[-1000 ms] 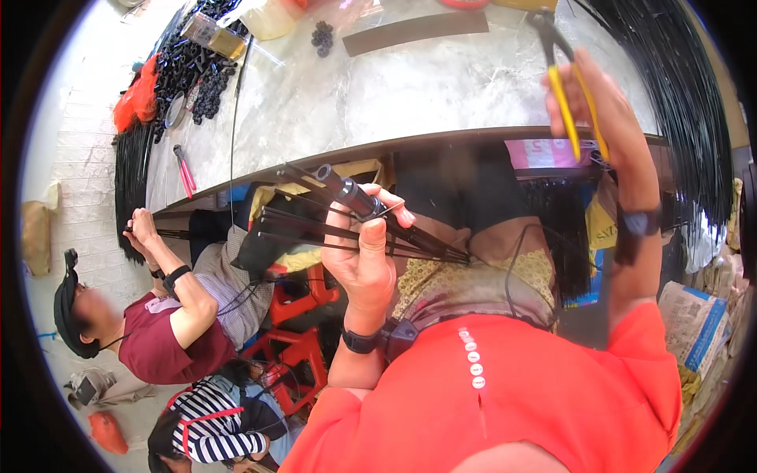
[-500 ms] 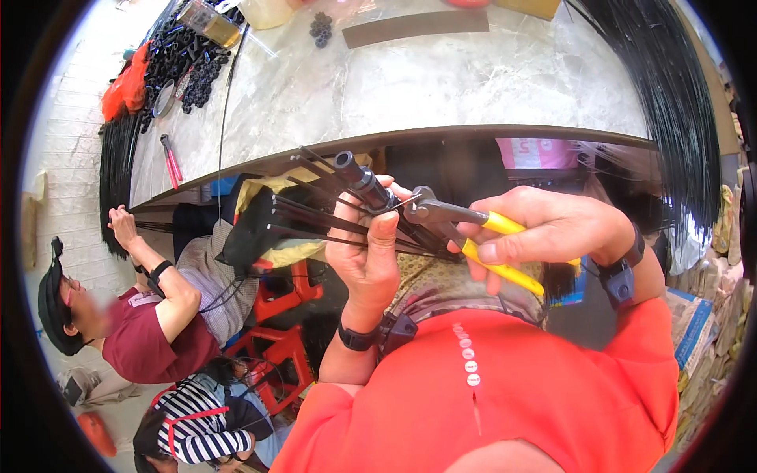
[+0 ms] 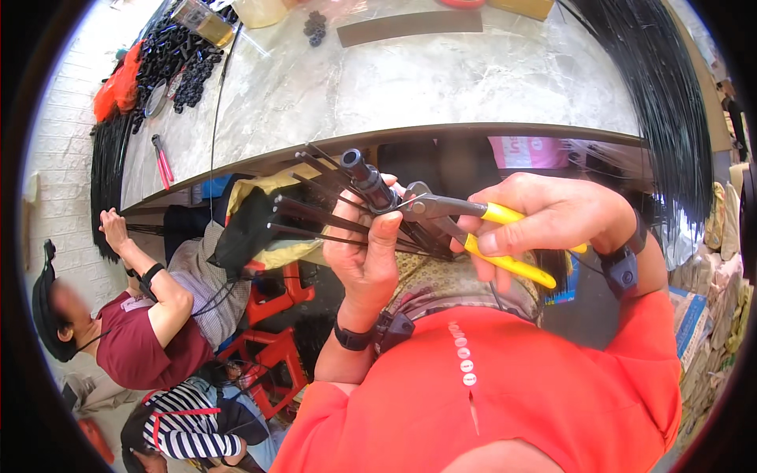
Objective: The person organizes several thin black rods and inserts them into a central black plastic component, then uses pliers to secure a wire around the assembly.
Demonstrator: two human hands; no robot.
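In front of my waist, my left hand point(image 3: 364, 256) is closed around a black umbrella frame point(image 3: 369, 188). Its hollow tube end points up and away, and several thin dark ribs fan out to the left. With my right hand point(image 3: 556, 214) I grip yellow-handled pliers point(image 3: 516, 270). The dark jaws point(image 3: 419, 203) meet the frame right beside my left thumb and fingertips. A thin wire appears to be at the jaws, though its ends are too small to make out. The frame's lower part is partly hidden behind my hands and the pliers.
A marble-patterned table point(image 3: 473, 87) spans the far side. Long black rods point(image 3: 662, 102) hang over its right end. Black small parts point(image 3: 169, 59) and red-handled pliers point(image 3: 162, 162) lie at its left. Co-workers point(image 3: 150, 339) sit left near red stools point(image 3: 272, 366).
The whole view has shifted slightly. My hands keep their grips, and the pliers stay at the same spot on the umbrella frame, their handles turned a little.
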